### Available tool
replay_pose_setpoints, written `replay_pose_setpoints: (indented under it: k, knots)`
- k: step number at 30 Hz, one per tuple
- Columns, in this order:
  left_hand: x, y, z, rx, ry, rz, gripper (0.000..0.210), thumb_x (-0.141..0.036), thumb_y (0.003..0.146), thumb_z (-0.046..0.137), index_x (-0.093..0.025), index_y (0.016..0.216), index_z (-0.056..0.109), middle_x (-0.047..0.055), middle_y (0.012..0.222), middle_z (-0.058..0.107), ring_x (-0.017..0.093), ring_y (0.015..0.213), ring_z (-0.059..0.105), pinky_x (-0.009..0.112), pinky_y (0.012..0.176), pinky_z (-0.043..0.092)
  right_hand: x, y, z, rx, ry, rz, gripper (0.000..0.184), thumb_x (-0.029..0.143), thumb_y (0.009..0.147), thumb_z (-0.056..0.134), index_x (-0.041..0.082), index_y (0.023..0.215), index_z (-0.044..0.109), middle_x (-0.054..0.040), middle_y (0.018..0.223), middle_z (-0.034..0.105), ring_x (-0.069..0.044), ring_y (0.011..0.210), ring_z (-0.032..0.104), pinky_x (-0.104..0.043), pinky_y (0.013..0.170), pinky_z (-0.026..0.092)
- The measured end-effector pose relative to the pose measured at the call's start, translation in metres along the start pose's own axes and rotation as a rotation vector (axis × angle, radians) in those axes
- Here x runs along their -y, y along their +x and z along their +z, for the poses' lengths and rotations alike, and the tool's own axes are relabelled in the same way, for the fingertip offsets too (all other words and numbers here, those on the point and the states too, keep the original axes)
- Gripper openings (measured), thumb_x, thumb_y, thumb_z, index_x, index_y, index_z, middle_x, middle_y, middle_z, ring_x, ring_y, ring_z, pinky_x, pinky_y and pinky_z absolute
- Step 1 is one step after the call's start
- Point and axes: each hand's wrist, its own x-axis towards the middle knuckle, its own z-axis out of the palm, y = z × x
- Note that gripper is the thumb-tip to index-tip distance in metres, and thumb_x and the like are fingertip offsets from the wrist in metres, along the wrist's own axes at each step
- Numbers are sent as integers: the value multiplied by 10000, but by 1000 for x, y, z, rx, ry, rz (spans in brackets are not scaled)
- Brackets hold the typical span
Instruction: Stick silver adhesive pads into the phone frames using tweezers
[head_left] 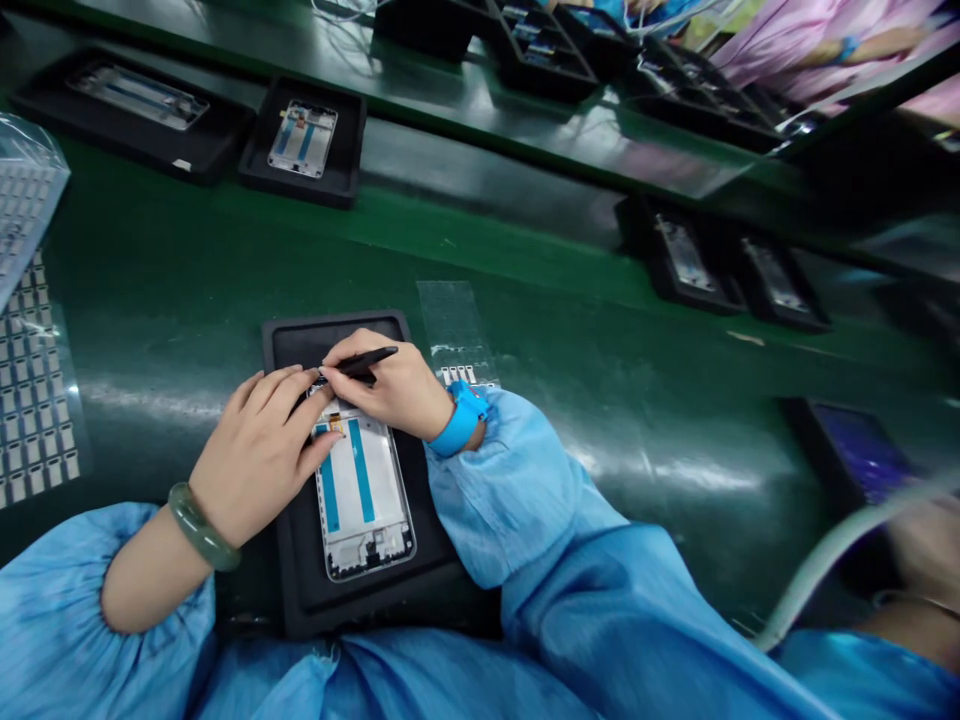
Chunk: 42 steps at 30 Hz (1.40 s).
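A phone frame (382, 470) with a white back and two blue strips lies in a black foam tray (296, 600) in front of me. My left hand (262, 440) rests on its upper left side, fingers stretched out and apart. My right hand (394, 385) grips a slim black pen-like tool (367, 360), its near end at the frame's top edge. Both hands meet there, hiding the top of the frame and the tool's tip. A clear plastic sheet (454, 320) with a few small white pieces lies just beyond my right wrist.
Sheets of small pale parts (34, 390) lie at the left edge. Further trays with phone frames stand at the back left (349, 150) and right (679, 260). Another tray (817, 440) holds a purple-lit screen. Co-workers' arms show at top right and lower right.
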Motion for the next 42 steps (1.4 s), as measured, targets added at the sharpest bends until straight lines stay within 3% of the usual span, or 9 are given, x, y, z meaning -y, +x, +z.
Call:
replay_pose_setpoints:
  k: [8,13,16,21,25,28,34,39,42]
  knots:
    - [4,0,3,0,-5,0,337,-365,878,478,-165,1136,563,122,1155,563,293,1105,487,470,924,431,4,2,-3,50,50,20,142,298,871,535,171,885,595,-20,866,646,-115,772,604,-233,720,480]
    - [7,1,3,-23,-51,1,296,-350,879,482,-217,1125,580,103,1173,561,280,1116,489,463,904,443,-9,13,-36,-118,-175,103,173,279,911,451,175,924,589,-51,948,627,-160,895,585,-294,812,458]
    - [7,1,4,-24,-69,1,258,-344,872,494,-231,1079,599,102,1155,565,281,1109,493,477,899,444,-26,17,-49,79,-466,117,196,226,886,473,176,1029,597,-92,1112,588,-223,1022,539,-348,823,450]
    - [11,3,1,-106,-222,-54,280,-325,874,493,-179,1113,512,121,1197,539,259,1146,481,489,991,392,-47,20,-48,387,-566,177,258,285,897,478,196,1102,609,-85,1049,592,-203,867,596,-293,668,448]
    - [32,10,-4,-452,-315,-237,272,-261,880,467,-166,1134,486,128,1234,507,230,1193,458,442,1034,368,-70,25,-74,235,-601,201,264,316,898,470,173,1046,635,-104,1013,603,-220,875,591,-306,709,432]
    - [60,19,1,-547,-336,-452,314,-320,889,449,-187,1171,485,107,1168,543,235,1119,521,438,963,433,-105,26,-116,28,-669,393,269,320,885,469,127,916,654,-134,923,614,-249,877,573,-343,763,420]
    - [113,66,26,-486,-252,-521,341,-374,866,434,-147,1108,517,145,1105,556,258,1078,536,438,911,459,-163,14,-166,-411,-499,841,234,314,815,526,123,710,613,-105,694,592,-242,775,559,-384,770,418]
    - [142,137,38,-395,-129,-427,431,-310,820,481,-61,1172,476,202,1292,455,318,1263,360,515,1054,281,-147,-5,-150,-467,-317,811,345,399,845,448,117,773,633,-74,682,600,-173,659,571,-292,609,451]
    - [156,169,35,-290,-68,-368,463,-352,898,367,-81,1272,400,127,1420,345,326,1331,244,579,1065,181,-117,-28,-136,-475,-144,741,368,402,882,374,149,899,640,-53,794,630,-117,641,579,-223,553,458]
